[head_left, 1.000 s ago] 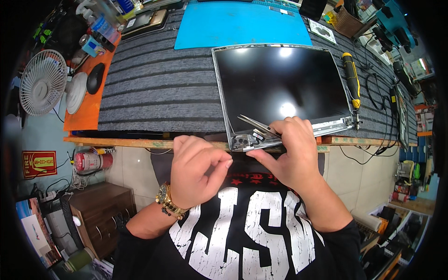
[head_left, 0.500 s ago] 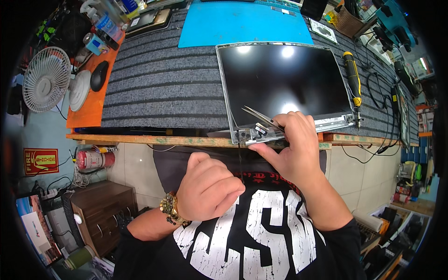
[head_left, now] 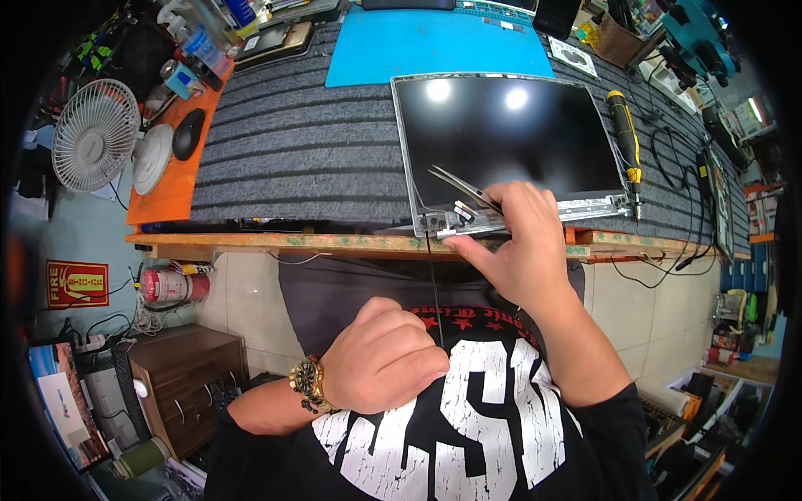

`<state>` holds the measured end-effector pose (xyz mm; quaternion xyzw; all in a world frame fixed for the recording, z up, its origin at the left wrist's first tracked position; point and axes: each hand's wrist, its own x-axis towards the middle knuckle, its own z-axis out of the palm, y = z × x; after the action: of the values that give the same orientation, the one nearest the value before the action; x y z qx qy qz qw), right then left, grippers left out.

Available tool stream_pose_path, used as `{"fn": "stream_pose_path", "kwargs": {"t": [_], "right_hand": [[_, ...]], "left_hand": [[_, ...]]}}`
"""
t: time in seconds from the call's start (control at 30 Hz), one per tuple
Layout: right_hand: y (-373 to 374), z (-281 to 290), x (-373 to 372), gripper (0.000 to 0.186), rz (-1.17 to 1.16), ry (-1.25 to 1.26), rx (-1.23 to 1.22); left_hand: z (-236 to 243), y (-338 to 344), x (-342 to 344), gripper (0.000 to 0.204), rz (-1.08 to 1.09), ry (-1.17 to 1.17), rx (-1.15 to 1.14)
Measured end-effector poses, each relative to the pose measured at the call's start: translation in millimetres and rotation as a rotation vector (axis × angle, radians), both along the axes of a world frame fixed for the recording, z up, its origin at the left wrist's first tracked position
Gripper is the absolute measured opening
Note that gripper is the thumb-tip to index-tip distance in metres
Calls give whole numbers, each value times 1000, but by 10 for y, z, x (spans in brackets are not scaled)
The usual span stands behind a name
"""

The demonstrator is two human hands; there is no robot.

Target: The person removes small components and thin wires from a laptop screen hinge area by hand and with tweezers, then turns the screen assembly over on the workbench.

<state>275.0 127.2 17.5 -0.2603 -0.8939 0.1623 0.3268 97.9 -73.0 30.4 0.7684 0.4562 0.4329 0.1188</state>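
A laptop screen panel (head_left: 510,138) in a silver lid frame lies on the bench with its bottom edge toward me. My right hand (head_left: 530,242) is closed around tweezers (head_left: 458,184), whose tips point up and left over the dark glass. Its thumb presses the frame's lower edge near the left corner, beside a small loose connector (head_left: 464,210). From that corner a thin black strip (head_left: 434,288) runs taut down to my left hand (head_left: 384,359). That hand is a fist in front of my shirt, gripping the strip; its fingertips are hidden.
A yellow-and-black screwdriver (head_left: 624,138) lies right of the screen, near black cables (head_left: 681,159). Behind is a blue work mat (head_left: 434,46). At the left stand a white fan (head_left: 96,134) and a black mouse (head_left: 189,134). The wooden bench edge (head_left: 334,245) runs just below the screen.
My left hand has drawn back toward my body, and a longer stretch of the black strip shows. My right hand keeps its hold by the frame corner. The view has shifted slightly.
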Motion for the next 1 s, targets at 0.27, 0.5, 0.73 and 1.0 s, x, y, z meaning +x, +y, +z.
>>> {"fn": "stream_pose_path", "kwargs": {"t": [0.27,0.5,0.73,1.0], "right_hand": [[11,10,-23,53,-11,-2,7],[28,10,-23,54,-7,-1,9],[35,-21,-22,59,-14,-7,-15],[43,-41,-17,59,-6,10,-3]], "left_hand": [[46,-117,158,25,-70,-47,-13],[87,-196,191,24,-152,-40,-21],[93,-239,216,26,-232,-12,-37],[103,-250,224,23,-267,-5,-54]]}}
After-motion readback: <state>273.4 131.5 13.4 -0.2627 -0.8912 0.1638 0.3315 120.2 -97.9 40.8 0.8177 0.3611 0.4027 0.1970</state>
